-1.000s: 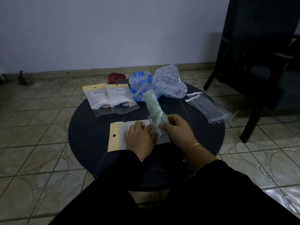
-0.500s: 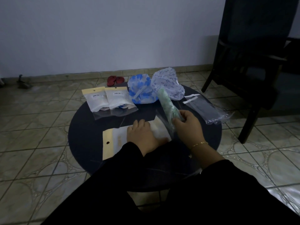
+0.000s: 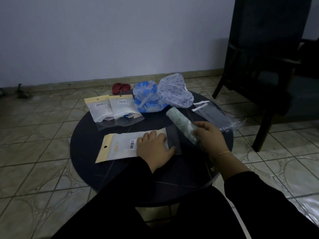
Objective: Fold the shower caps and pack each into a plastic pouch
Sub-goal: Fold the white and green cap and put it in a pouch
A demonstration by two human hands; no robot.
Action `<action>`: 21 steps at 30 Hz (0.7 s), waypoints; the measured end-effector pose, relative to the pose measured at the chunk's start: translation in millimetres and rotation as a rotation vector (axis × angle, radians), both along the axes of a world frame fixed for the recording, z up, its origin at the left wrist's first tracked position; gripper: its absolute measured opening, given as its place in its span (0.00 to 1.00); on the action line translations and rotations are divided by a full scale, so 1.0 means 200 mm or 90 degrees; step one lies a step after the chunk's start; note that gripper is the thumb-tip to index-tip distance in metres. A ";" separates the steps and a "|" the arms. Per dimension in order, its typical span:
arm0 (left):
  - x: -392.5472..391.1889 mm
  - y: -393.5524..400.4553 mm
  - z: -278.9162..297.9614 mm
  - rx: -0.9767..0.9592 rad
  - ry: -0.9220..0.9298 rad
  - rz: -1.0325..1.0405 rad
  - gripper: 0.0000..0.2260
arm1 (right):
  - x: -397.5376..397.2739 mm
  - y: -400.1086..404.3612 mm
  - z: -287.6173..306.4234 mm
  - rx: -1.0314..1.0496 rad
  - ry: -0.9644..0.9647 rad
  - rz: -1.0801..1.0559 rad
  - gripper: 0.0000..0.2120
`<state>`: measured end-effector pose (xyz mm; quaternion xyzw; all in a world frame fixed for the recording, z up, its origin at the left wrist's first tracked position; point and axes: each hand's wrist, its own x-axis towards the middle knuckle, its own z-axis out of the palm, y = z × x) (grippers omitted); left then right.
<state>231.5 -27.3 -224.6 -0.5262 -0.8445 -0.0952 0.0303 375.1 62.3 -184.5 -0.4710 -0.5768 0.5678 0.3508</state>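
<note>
A flat plastic pouch (image 3: 119, 146) with a yellow header lies on the round dark table (image 3: 86, 135). My left hand (image 3: 154, 149) rests on the pouch's right end, near its clear opening. My right hand (image 3: 209, 135) grips the near end of a rolled green-patterned shower cap (image 3: 181, 124), which points away up-left, just right of the pouch. Two loose caps sit at the table's back: a blue-flowered cap (image 3: 148, 99) and a white patterned cap (image 3: 175, 93). Two filled pouches (image 3: 113, 108) lie at the back left.
A stack of clear pouches (image 3: 215, 116) lies on the table's right side. A dark armchair (image 3: 269, 66) stands close at the right. Red slippers (image 3: 120, 87) sit on the tiled floor behind the table. My dark sleeves fill the foreground.
My right hand carried the rolled green cap to the right and lowered it, away from the pouch. The pouch slid left under my left hand, which now lies flatter on it.
</note>
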 end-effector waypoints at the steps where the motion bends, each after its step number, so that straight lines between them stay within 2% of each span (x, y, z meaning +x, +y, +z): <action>1: 0.00 0.00 0.00 0.003 0.012 0.012 0.26 | 0.01 0.01 0.01 -0.016 0.008 0.004 0.11; 3: -0.01 0.01 0.00 0.009 0.027 0.034 0.30 | 0.03 0.04 0.02 -0.019 -0.040 0.016 0.11; 5: -0.02 0.02 0.00 0.023 0.016 0.044 0.32 | 0.05 0.06 0.02 0.012 -0.149 0.042 0.09; 7: -0.04 0.01 0.00 0.017 -0.012 0.044 0.33 | 0.08 0.07 0.01 0.022 -0.215 0.059 0.11; 12: -0.07 -0.02 -0.02 -0.006 -0.021 0.050 0.26 | 0.07 0.07 0.00 0.030 -0.204 0.064 0.10; 16: -0.03 -0.05 -0.04 0.049 0.007 0.050 0.35 | 0.04 0.05 -0.01 0.027 -0.177 0.066 0.08; 18: -0.03 -0.06 -0.04 0.049 0.015 0.031 0.36 | 0.01 0.04 -0.01 0.038 -0.191 0.099 0.08; 21: -0.03 -0.07 -0.03 0.067 0.043 0.014 0.30 | -0.03 0.04 0.00 0.073 -0.244 0.137 0.08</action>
